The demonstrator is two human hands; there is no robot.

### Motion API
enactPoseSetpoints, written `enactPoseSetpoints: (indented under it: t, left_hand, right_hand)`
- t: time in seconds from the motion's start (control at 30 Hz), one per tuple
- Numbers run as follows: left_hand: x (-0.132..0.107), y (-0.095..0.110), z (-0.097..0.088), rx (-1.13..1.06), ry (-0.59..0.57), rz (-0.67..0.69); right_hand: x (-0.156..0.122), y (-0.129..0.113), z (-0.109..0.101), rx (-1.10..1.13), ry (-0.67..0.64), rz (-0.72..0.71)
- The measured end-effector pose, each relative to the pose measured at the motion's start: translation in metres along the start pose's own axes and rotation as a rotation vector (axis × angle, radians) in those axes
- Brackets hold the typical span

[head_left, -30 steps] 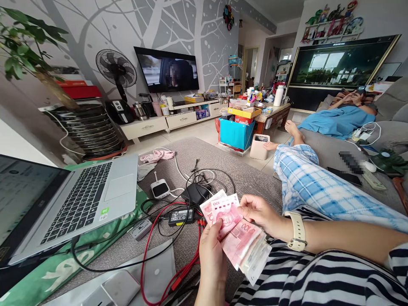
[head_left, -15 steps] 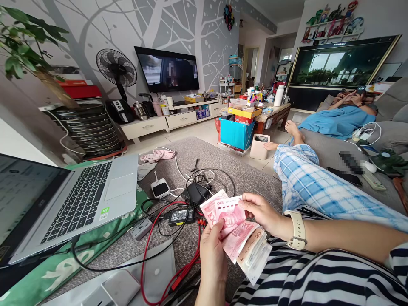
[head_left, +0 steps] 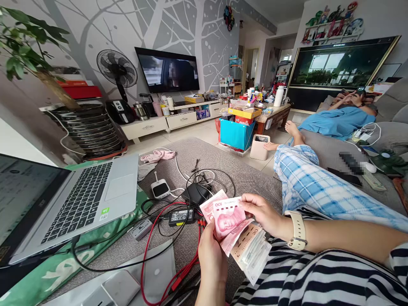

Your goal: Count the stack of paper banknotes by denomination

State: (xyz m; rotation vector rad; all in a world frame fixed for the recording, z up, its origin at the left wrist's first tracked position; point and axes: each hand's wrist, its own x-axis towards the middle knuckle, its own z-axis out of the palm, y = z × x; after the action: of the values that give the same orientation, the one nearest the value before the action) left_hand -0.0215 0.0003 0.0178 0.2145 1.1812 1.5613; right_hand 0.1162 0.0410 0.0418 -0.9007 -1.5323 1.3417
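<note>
A fanned bundle of banknotes point(head_left: 228, 223) lies between my two hands, above my lap. Red 100 notes make up its upper left part; a brownish 20 note point(head_left: 249, 241) and paler notes point(head_left: 256, 257) spread toward the lower right. My left hand point(head_left: 212, 246) grips the bundle from the left side, its thumb at the edge of the red notes. My right hand point(head_left: 259, 212), with a cream watch point(head_left: 297, 229) on the wrist, pinches the upper right corner of a red note. The lower fingers of my left hand are hidden behind the notes.
An open laptop point(head_left: 121, 187) rests on a green cloth at the left. Tangled black and red cables, a power adapter point(head_left: 181, 216) and a small white device point(head_left: 160, 188) lie on the grey sofa point(head_left: 216, 159). Another person lies under a blue cover point(head_left: 338, 121) at the right.
The left thumb has drawn back from the face of the red note, so its portrait shows. The red note beneath has shifted, uncovering more of the 20 note.
</note>
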Motion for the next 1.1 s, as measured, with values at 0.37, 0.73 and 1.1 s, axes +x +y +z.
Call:
enactPoseSetpoints:
  t: [0.37,0.73,1.1]
  left_hand:
    - [0.005,-0.004,-0.005,-0.003,-0.063,-0.06]
    - [0.005,-0.004,-0.006,0.068,-0.067,-0.018]
    - [0.01,-0.008,-0.011,0.053,-0.083,0.023]
  right_hand:
    - [-0.001,0.001,0.0,0.004,-0.033,0.006]
    - [-0.002,-0.003,0.001,0.034,-0.059,0.0]
    - [-0.003,-0.001,0.001,0.023,-0.067,-0.007]
